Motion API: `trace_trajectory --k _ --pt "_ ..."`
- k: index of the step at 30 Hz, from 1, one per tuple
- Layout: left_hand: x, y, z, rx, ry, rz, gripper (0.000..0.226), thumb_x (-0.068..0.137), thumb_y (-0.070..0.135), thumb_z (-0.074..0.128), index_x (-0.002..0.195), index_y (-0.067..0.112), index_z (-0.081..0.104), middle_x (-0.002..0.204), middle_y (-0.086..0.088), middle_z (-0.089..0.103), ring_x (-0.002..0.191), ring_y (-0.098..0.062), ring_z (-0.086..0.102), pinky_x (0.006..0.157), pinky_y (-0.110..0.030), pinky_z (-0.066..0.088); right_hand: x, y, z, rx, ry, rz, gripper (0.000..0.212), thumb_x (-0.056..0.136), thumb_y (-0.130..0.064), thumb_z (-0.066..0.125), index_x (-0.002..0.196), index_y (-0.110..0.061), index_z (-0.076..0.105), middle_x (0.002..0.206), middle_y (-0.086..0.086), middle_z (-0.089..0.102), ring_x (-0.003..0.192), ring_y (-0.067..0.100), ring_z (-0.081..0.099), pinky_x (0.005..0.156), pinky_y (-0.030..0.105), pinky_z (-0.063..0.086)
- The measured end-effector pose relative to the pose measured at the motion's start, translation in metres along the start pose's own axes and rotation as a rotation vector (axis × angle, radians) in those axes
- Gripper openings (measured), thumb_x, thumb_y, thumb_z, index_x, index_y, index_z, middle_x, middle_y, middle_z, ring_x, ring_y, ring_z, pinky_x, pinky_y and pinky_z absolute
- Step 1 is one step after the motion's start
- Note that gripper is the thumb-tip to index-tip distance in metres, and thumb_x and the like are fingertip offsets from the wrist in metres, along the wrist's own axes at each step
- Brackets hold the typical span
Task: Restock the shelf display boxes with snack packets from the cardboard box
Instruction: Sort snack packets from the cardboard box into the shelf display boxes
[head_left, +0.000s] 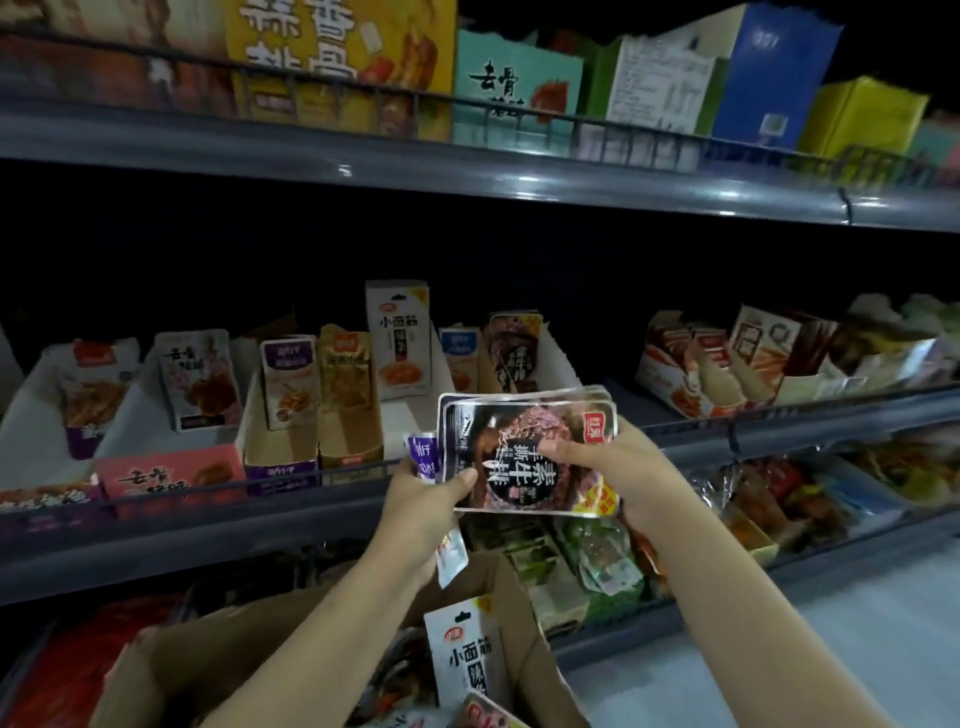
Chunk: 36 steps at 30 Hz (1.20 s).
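Both hands held a stack of dark snack packets (527, 452) just in front of the shelf. The left hand (434, 493) pinched its left edge and also gripped a purple packet (423, 457). The right hand (602, 457) curled around the right side. The stack lay sideways, long side across. The matching display box (514, 353) stood straight behind and above it, and the cardboard box (218, 660) sat below.

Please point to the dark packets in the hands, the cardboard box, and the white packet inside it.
dark packets (524, 457): head view, front face.
cardboard box (540, 670): head view, right wall.
white packet (465, 654): head view, printed front.
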<state>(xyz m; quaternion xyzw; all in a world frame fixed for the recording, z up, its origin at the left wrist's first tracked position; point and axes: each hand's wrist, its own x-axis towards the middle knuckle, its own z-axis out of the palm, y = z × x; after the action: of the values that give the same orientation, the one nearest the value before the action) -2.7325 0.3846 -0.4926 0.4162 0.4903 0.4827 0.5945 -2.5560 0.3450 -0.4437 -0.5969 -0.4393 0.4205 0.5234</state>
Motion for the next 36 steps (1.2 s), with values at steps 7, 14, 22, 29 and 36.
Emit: trace_trajectory --k 7,14,22,29,36 --pt "0.038 0.012 0.063 0.011 -0.076 0.011 0.026 0.099 0.02 0.054 0.123 0.011 0.054 0.111 -0.007 0.065 0.079 -0.018 0.066 0.071 -0.027 0.057 0.068 -0.041 -0.06 -0.187 0.107 -0.114 0.038 0.069 -0.012 0.083 0.102 -0.017 0.064 0.093 -0.004 0.071 0.088 0.011 0.065 0.064 0.024 0.044" --pt "0.063 0.03 0.083 0.296 -0.24 0.086 0.035 0.103 0.035 0.04 0.126 0.011 0.051 0.11 -0.008 0.071 0.084 -0.022 0.071 0.068 -0.027 0.051 0.13 -0.053 -0.093 -0.255 0.332 -0.232 0.069 0.074 -0.018 0.082 0.133 -0.01 0.046 0.122 0.003 0.057 0.111 0.023 0.053 0.086 0.035 0.043" --pt "0.091 0.048 0.09 0.289 -0.369 -0.013 0.019 0.103 0.028 0.043 0.105 0.014 0.056 0.073 -0.007 0.075 0.061 -0.022 0.07 0.067 -0.031 0.055 0.19 -0.086 -0.066 -0.973 0.184 -0.412 0.098 0.073 -0.03 0.082 0.149 -0.007 0.025 0.143 0.011 0.047 0.128 0.029 0.047 0.098 0.032 0.04" --pt "0.107 0.038 0.083 0.257 -0.393 -0.07 0.01 0.098 0.013 0.05 0.096 0.009 0.059 0.082 -0.018 0.074 0.069 -0.032 0.069 0.073 -0.038 0.057 0.227 -0.087 -0.028 -1.364 -0.066 -0.367 0.088 0.075 -0.031 0.079 0.146 -0.016 0.028 0.143 0.007 0.046 0.126 0.027 0.048 0.09 0.03 0.045" --pt "0.117 0.03 0.084 0.268 -0.368 -0.07 0.007 0.096 0.009 0.05 0.099 0.007 0.056 0.097 -0.026 0.071 0.074 -0.035 0.072 0.073 -0.046 0.059 0.262 -0.058 -0.007 -1.392 -0.251 -0.268 0.061 0.07 -0.021 0.082 0.12 -0.023 0.048 0.125 0.002 0.057 0.105 0.02 0.055 0.087 0.037 0.051"
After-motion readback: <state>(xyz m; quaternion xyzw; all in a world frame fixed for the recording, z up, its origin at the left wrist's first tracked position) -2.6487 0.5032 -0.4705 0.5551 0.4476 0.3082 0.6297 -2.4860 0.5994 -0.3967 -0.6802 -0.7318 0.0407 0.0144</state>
